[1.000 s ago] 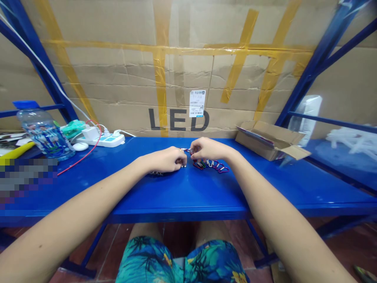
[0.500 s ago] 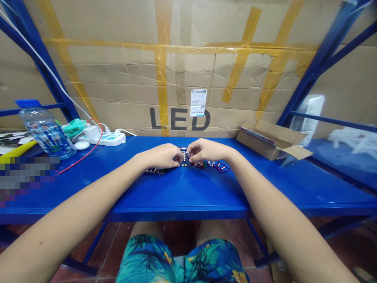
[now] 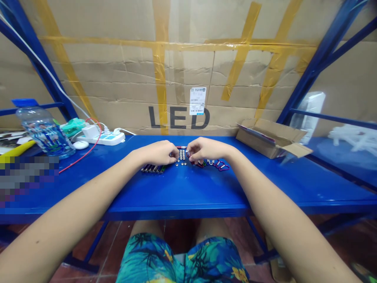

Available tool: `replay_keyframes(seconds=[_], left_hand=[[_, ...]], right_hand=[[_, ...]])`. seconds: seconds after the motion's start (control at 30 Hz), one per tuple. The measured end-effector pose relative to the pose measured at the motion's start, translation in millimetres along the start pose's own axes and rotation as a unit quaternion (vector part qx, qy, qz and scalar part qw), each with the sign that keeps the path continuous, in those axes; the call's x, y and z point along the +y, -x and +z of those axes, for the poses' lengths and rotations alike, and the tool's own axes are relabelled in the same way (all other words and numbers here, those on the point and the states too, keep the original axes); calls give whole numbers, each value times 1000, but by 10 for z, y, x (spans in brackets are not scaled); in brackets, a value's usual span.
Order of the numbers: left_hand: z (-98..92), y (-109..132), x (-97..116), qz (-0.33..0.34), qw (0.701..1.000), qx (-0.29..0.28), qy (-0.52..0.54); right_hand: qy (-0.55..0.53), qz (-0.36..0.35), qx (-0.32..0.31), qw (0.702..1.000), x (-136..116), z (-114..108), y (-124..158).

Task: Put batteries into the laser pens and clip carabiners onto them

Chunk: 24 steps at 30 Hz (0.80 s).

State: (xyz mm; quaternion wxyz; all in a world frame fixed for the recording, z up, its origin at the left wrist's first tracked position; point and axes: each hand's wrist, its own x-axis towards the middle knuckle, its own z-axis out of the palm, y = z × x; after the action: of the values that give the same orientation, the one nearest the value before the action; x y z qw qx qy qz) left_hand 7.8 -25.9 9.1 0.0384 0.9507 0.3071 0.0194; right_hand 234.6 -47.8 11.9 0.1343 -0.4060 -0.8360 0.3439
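My left hand [image 3: 163,153] is closed, fingertips pinched down at the left edge of several small round silver discs [image 3: 182,154] set in rows on the blue table. Whether a disc is between the fingertips is hidden. Several slim metallic tubes [image 3: 151,169] lie side by side under and beside this hand. Behind the discs lies a red tube with a silver end [image 3: 183,147]. Just right of the discs, my right hand [image 3: 200,150] is closed on a small shiny metal piece [image 3: 188,153], mostly covered by the fingers. Several coloured carabiners [image 3: 219,164] fan out beside it.
An open cardboard box [image 3: 259,142] stands at the back right. At the left are a water bottle [image 3: 45,131], a white power strip [image 3: 108,138] with cables, and a red cord [image 3: 85,157]. A large cardboard panel [image 3: 123,86] rises behind the table [image 3: 179,196].
My left hand has shifted slightly left, uncovering more rows of discs and part of the red tube. My right hand stays nearly still with the metal piece.
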Motion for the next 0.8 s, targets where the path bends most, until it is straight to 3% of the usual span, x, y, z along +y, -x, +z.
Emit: replay_keyframes(seconds=[0.2, 0.67, 0.8], left_hand=[[31, -16, 9, 35, 999, 6, 3], [49, -3, 3, 38, 998, 47, 21], [22, 10, 32, 22, 999, 13, 23]], right_hand=[[9, -2, -3, 1000, 20, 4, -14], [6, -5, -8, 1000, 12, 1, 3], [8, -4, -5, 1000, 14, 0, 3]])
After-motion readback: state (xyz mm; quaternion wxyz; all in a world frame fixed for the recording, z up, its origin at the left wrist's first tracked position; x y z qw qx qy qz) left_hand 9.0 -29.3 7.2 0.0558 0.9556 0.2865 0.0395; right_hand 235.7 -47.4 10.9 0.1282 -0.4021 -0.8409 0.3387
